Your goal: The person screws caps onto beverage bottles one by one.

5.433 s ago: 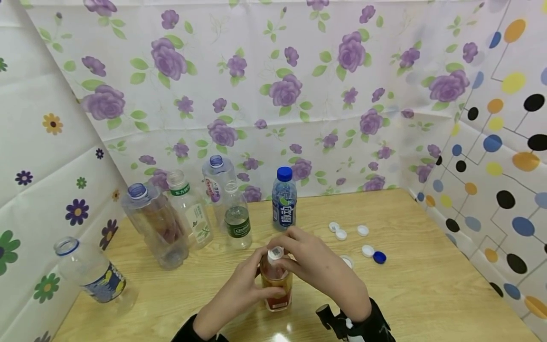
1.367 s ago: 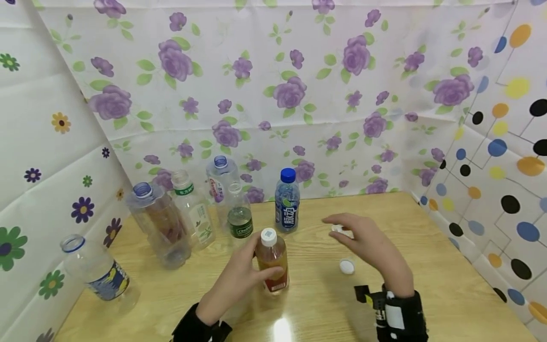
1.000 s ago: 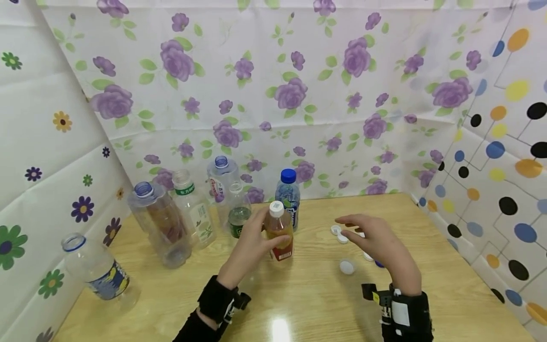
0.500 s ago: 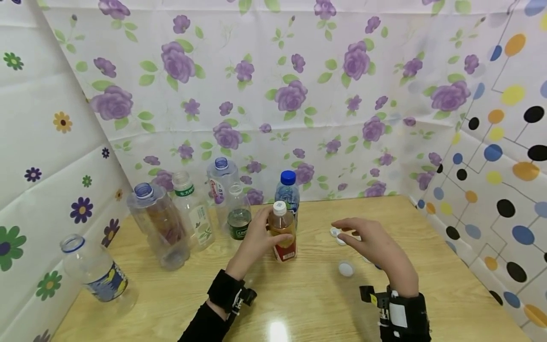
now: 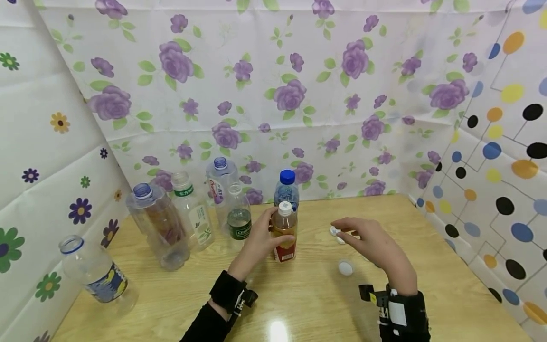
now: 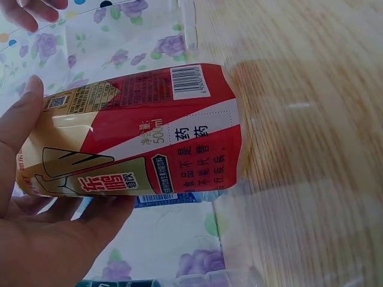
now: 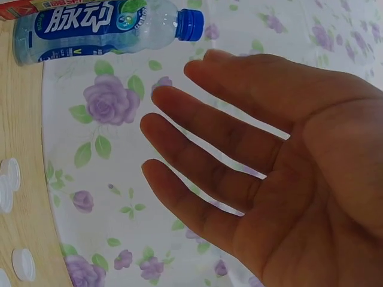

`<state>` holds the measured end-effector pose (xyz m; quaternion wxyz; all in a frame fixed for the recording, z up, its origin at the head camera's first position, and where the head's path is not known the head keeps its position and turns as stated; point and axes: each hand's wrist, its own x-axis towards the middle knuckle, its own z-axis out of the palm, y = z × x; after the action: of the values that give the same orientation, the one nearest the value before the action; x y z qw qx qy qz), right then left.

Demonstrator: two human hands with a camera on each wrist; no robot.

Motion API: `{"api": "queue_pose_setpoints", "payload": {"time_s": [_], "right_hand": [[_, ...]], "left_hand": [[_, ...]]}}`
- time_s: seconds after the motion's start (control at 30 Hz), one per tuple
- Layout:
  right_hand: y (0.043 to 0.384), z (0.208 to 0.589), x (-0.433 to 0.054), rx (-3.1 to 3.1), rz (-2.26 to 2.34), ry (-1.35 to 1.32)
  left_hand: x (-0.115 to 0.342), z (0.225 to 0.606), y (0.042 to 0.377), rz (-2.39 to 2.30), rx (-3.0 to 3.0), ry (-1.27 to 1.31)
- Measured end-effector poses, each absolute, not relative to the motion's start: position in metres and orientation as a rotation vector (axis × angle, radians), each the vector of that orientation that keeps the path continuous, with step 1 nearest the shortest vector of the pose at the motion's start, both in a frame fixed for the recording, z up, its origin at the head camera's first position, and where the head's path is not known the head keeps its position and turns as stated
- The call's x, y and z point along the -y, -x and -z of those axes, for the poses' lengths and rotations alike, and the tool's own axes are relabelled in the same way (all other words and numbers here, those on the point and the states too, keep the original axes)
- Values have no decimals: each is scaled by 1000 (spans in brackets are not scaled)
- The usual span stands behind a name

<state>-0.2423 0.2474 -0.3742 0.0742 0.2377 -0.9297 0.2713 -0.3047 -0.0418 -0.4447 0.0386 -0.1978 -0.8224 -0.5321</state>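
Amber bottle (image 5: 285,229), now nearer blue bottle (image 5: 287,194)

left hand (image 5: 259,237) is curled in a grip, right hand (image 5: 375,240) just kinda hovers, fingers loose and apart

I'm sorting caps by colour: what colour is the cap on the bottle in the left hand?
The cap is white, best seen in the head view.
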Motion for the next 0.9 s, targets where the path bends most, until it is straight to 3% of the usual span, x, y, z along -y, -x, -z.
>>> {"api": "queue_pose_setpoints", "payload": {"time_s": [0.4,0.63,0.9], "right_hand": [[240,370,-268,2740,-792,-473],[239,372,-284,2764,-786,-385],[242,382,-304,2792,-789,-312]], "left_hand": [[51,433,295,1626,2730,531],[69,411,273,1342,3004,617],[108,373,252,1346,2985,685]]}}
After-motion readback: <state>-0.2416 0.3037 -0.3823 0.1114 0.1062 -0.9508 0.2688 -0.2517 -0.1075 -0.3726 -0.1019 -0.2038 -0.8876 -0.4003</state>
